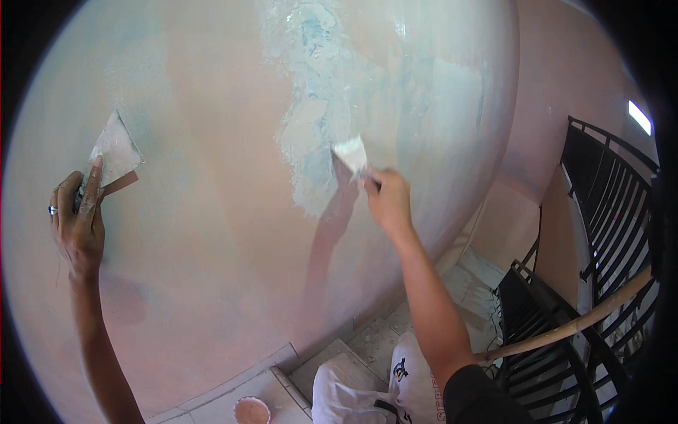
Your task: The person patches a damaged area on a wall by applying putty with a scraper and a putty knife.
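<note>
My left hand (pixel 79 226) is closed on a putty knife (pixel 116 150) at the left, its wide pale blade close to the wall, one finger stretched along the blade. Whether that blade touches the wall I cannot tell. In my right hand (pixel 390 201) is a second putty knife (pixel 351 154), its blade covered with white filler and angled toward the wall. This blade is at the lower right side of a rough filler patch (pixel 311 127), which runs down the wall in white and light blue. Both handles are mostly hidden by my fingers.
The pink wall (pixel 219 177) curves across the view. Below are tiled steps (pixel 339 360) and a round tub of pinkish material (pixel 252 410) near my legs (pixel 353 389). Black stair railings (pixel 614 205) and a wooden pole (pixel 565 331) are at the right.
</note>
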Available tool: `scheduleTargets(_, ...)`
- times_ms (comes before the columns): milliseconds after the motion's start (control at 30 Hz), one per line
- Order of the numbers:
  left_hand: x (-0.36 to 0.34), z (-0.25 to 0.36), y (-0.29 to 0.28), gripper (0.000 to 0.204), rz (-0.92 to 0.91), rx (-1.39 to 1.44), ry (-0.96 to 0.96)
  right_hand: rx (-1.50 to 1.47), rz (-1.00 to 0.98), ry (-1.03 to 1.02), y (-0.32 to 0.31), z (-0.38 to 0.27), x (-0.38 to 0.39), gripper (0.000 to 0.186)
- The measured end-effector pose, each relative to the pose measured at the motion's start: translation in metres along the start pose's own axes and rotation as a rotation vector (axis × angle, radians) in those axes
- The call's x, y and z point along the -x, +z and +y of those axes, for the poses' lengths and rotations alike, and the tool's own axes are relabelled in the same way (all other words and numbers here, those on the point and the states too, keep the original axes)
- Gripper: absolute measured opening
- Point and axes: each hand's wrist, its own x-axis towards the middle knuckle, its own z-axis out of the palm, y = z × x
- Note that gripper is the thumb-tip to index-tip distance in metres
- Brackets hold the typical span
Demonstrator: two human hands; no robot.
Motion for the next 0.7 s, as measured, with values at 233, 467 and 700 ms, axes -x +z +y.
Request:
scheduleTargets(233,-0.001,-0.003,-0.004,0.051,-0.058,0.013,0.019,-0.042,0.120,0.011,-0.007,0.010,0.014,0.025)
scheduleTargets(467,0.031,0.034,-0.032,0.045,-0.097,0.211,-0.023,-0.157,0.182,0.010,0.008,-0.012,-0.019,0.023)
scheduleTargets(700,0.124,0.115,-0.116,0.035,-0.340,0.629,-0.539,-0.175,-0.047,0.195,0.056,0.014,0.141,0.024)
